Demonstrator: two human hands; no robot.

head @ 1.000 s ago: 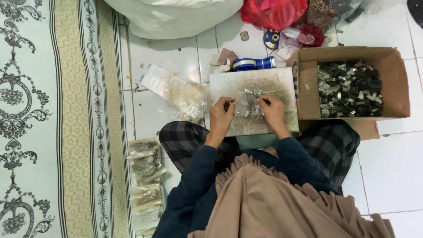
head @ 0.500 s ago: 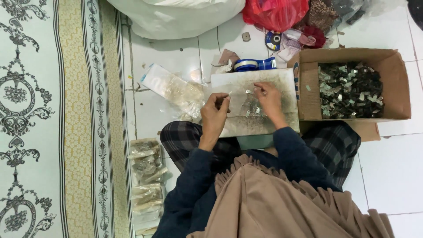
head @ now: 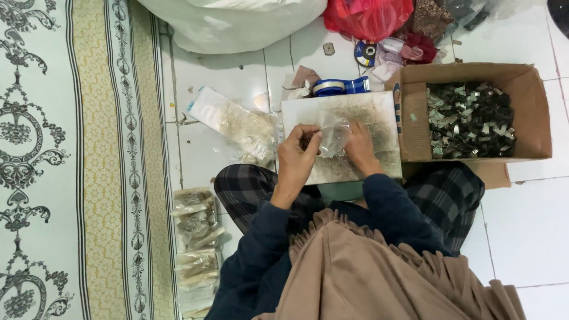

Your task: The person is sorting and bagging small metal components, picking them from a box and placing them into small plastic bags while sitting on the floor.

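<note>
Clear plastic, a small bag [head: 333, 135], sits pinched between my left hand [head: 298, 155] and right hand [head: 359, 148] over the worn board [head: 379, 106] on my lap. Beside it stands a cardboard box [head: 530, 101] of small metal pieces [head: 469, 120].

A small clear plastic bag [head: 333, 135] sits between the two hands, above a pale, speckled board [head: 379, 118] that rests across the lap. The bag is thin, crinkled and see-through, so the board's dark specks show faintly through it. It stands roughly upright. The left hand [head: 298, 155] pinches its left edge near the top with bent fingers [head: 312, 140]. The right hand [head: 359, 148] lies against its right side, fingers pointing up toward the top. What the bag holds is too small and glossy to make out. The board is whitish, rectangular, lying flat, dusted with dark grit that is thickest near its right edge.
</note>
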